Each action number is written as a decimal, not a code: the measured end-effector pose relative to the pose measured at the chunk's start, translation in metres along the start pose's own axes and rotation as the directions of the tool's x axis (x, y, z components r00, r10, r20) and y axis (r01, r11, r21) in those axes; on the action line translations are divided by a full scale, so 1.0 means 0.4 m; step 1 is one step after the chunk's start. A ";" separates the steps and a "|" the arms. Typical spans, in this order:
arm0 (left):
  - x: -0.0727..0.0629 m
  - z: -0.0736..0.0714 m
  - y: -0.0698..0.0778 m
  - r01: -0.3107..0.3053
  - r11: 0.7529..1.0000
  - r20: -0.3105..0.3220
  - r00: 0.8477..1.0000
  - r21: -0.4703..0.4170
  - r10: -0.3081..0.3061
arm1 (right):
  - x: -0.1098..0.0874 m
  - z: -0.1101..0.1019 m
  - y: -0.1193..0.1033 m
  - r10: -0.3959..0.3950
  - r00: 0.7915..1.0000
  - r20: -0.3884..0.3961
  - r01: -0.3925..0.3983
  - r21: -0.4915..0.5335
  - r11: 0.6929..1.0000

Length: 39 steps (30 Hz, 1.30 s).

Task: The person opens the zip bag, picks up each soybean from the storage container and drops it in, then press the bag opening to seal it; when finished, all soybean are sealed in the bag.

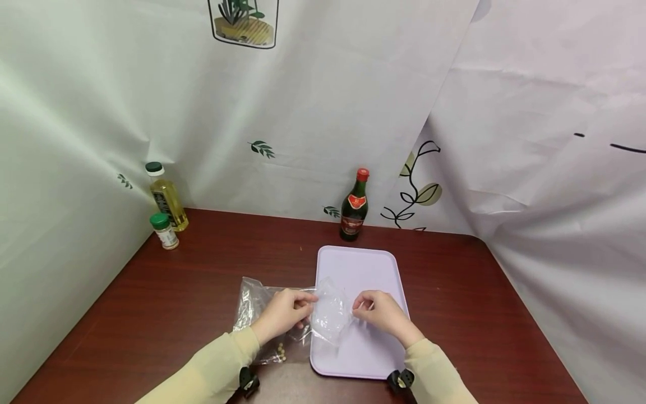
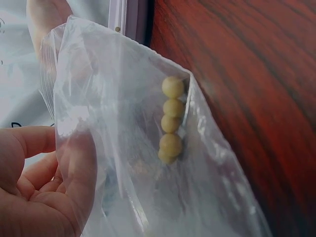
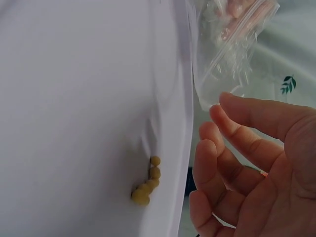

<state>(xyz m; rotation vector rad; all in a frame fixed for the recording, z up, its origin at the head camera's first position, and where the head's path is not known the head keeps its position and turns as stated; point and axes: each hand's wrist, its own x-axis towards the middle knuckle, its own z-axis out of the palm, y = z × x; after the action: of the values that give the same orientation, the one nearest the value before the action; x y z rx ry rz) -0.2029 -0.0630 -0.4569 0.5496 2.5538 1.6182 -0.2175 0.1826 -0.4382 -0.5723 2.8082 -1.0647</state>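
A clear zip-top plastic bag (image 1: 330, 308) stretches between both hands, partly over the left side of the lavender tray (image 1: 353, 359). My left hand (image 1: 285, 311) pinches the bag near its middle, the film covering some fingers in the left wrist view. My right hand (image 1: 381, 314) pinches the bag's right edge with thumb and fingertips; the other fingers are loosely bent. Several small round yellowish balls (image 2: 171, 121), like soybeans, lie in a row in the bag's corner. Similar balls (image 3: 148, 185) rest beside the tray's rim in the right wrist view.
A dark green bottle with a red cap (image 1: 354, 207) stands behind the tray by the wall. At the back left are an oil bottle (image 1: 169, 199) and a small green-capped jar (image 1: 165, 233). Printed cloth (image 1: 303, 112) hangs around the dark red table (image 1: 454, 314).
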 end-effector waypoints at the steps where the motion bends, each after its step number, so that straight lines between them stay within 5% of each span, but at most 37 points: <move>1: 0.001 0.000 -0.001 0.000 1.000 0.001 1.000 -0.004 0.000 | -0.001 -0.001 0.003 0.007 1.000 -0.002 -0.007 0.001 1.000; 22: 0.000 -0.004 -0.007 -0.003 1.000 0.005 1.000 -0.007 0.003 | -0.007 -0.026 0.079 0.159 0.986 -0.041 -0.161 -0.049 0.986; 39: 0.001 -0.004 -0.006 -0.004 1.000 0.002 1.000 -0.001 0.004 | -0.008 -0.022 0.075 0.269 0.963 -0.035 -0.271 -0.172 0.947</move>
<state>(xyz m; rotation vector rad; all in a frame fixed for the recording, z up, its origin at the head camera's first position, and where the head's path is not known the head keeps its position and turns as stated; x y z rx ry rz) -0.2042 -0.0650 -0.4583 0.5567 2.5516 1.6195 -0.2256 0.2097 -0.4514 -0.1837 2.8980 -0.7770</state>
